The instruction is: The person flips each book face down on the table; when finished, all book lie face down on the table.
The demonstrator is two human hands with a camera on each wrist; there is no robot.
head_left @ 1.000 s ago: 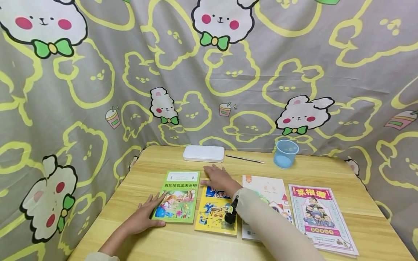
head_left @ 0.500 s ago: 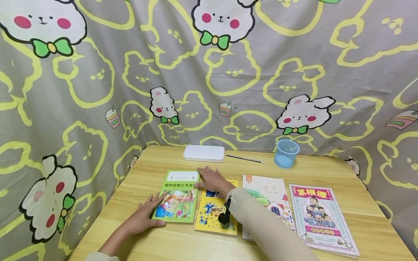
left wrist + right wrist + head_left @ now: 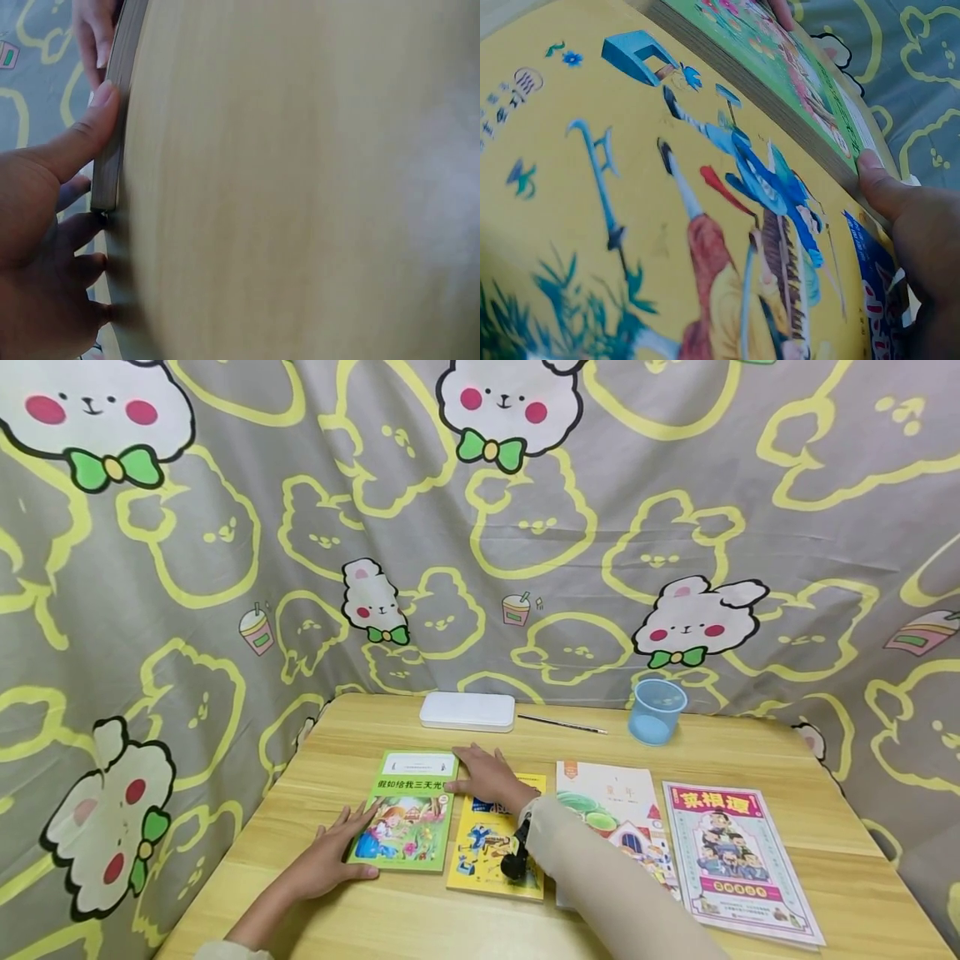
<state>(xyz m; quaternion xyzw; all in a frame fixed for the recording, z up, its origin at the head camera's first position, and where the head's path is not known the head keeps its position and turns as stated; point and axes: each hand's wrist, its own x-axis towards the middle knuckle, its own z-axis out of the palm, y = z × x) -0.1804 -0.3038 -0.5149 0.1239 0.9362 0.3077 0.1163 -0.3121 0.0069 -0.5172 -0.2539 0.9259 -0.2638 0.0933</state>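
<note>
A green illustrated book [image 3: 411,827] lies flat, face up, toward the table's left. Along its left side rests my left hand [image 3: 324,860], fingers extended at the left edge and thumb at the lower edge. The left wrist view shows that thumb [image 3: 94,124] against the book's page edges. My right hand [image 3: 489,775] touches the green book's upper right corner, its palm over the top of a yellow book [image 3: 491,860]. In the right wrist view, the right thumb [image 3: 877,184] meets the green book's side, with the yellow cover [image 3: 652,225] below.
Right of the yellow book lie a white book [image 3: 611,789], partly under my right sleeve, and a pink-bordered book [image 3: 742,860]. Along the back stand a white case [image 3: 467,712], a dark pencil [image 3: 562,724] and a blue cup [image 3: 657,714]. A patterned curtain [image 3: 450,543] encloses the table.
My right hand has moved left from the top of the yellow book to the green book's upper right corner. The left hand and the books look unmoved.
</note>
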